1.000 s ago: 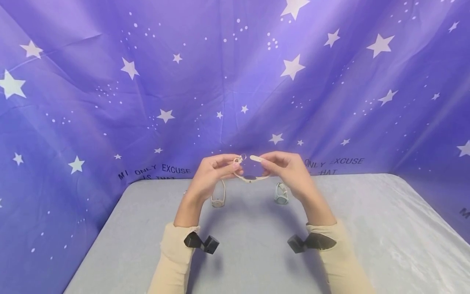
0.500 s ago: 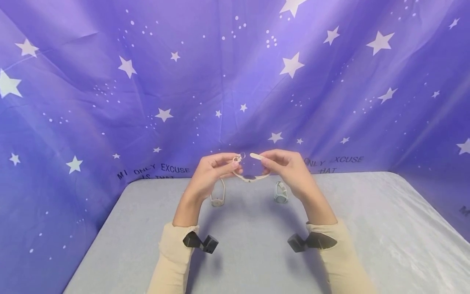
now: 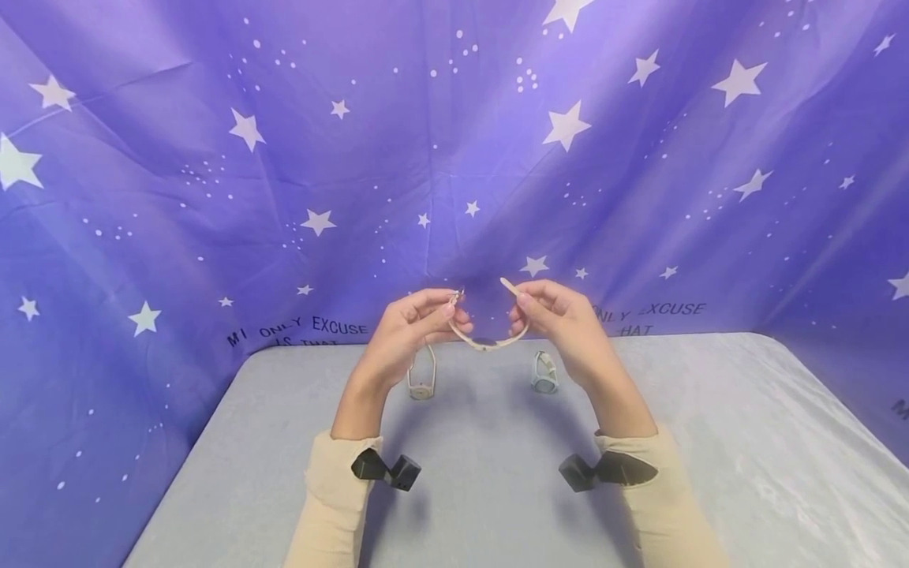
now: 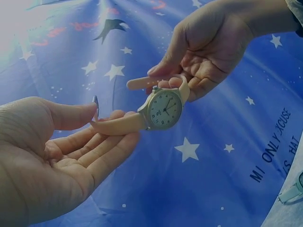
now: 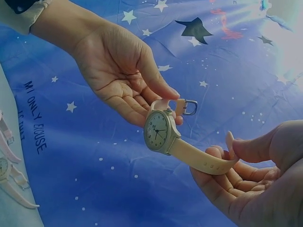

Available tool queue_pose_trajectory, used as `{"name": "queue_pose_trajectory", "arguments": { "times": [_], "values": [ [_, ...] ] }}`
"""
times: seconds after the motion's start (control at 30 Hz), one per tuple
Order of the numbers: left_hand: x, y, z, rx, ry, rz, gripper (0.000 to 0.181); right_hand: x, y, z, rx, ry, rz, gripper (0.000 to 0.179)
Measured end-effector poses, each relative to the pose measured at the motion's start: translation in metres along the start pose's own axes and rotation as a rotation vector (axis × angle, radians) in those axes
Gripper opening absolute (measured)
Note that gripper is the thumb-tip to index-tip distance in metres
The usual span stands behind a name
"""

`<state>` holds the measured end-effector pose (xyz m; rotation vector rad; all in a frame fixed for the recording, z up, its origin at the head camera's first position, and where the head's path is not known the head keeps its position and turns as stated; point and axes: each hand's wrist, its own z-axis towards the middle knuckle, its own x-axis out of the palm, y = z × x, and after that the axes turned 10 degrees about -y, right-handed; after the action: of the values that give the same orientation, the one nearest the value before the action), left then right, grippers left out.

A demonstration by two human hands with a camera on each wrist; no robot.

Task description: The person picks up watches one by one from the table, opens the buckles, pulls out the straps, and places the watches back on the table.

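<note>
Both hands hold up one wristwatch with a cream-peach strap; its round pale dial (image 4: 164, 109) hangs between them in both wrist views. My left hand (image 3: 413, 333) pinches the strap's buckle end between thumb and fingers, and the metal buckle (image 5: 191, 108) sticks out past the thumb tip. The holed strap end (image 5: 203, 161) is pinched by my right hand (image 3: 571, 327), its tip (image 3: 508, 285) pointing up beyond the fingers. The strap is unfastened, with a gap between its two ends, so the watch forms an open U.
Behind the left hand, a beige watch (image 3: 421, 390) stands on the grey cloth-covered table (image 3: 483, 489). A pale green watch (image 3: 545, 384) stands near the right wrist. A purple curtain with stars (image 3: 454, 158) hangs behind the table's far edge.
My right hand has moved slightly right and up, drawing the strap tip away from the buckle and tilting it upward. The left hand has turned the buckle a little; the gap is wider.
</note>
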<state>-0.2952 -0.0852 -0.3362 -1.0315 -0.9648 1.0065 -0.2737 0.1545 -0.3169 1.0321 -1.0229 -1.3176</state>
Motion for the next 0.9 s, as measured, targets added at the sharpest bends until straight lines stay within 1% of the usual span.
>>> {"name": "queue_pose_trajectory", "arguments": {
  "times": [0.13,0.3,0.5,0.6,0.73,0.9],
  "values": [
    [0.0002,-0.0028,-0.0017,0.018,0.017,-0.016,0.031,0.0008,0.0023,-0.0017,-0.007,0.008,0.034,0.010],
    [0.0010,-0.0043,-0.0036,0.034,0.041,-0.021,0.030,0.0015,0.0026,-0.0037,-0.049,0.023,0.065,0.010],
    [0.0011,-0.0057,-0.0038,0.054,0.049,-0.020,0.032,0.0040,0.0021,-0.0051,-0.103,0.038,0.105,0.011],
    [0.0008,-0.0066,-0.0035,0.058,0.046,-0.018,0.033,0.0048,0.0011,-0.0046,-0.112,0.041,0.115,0.012],
    [0.0004,-0.0075,-0.0034,0.056,0.035,-0.015,0.033,0.0050,-0.0006,-0.0031,-0.094,0.032,0.124,0.014],
    [-0.0003,-0.0067,-0.0024,0.050,0.000,-0.034,0.033,0.0053,-0.0028,-0.0001,-0.082,0.023,0.175,0.016]
  ]
}}
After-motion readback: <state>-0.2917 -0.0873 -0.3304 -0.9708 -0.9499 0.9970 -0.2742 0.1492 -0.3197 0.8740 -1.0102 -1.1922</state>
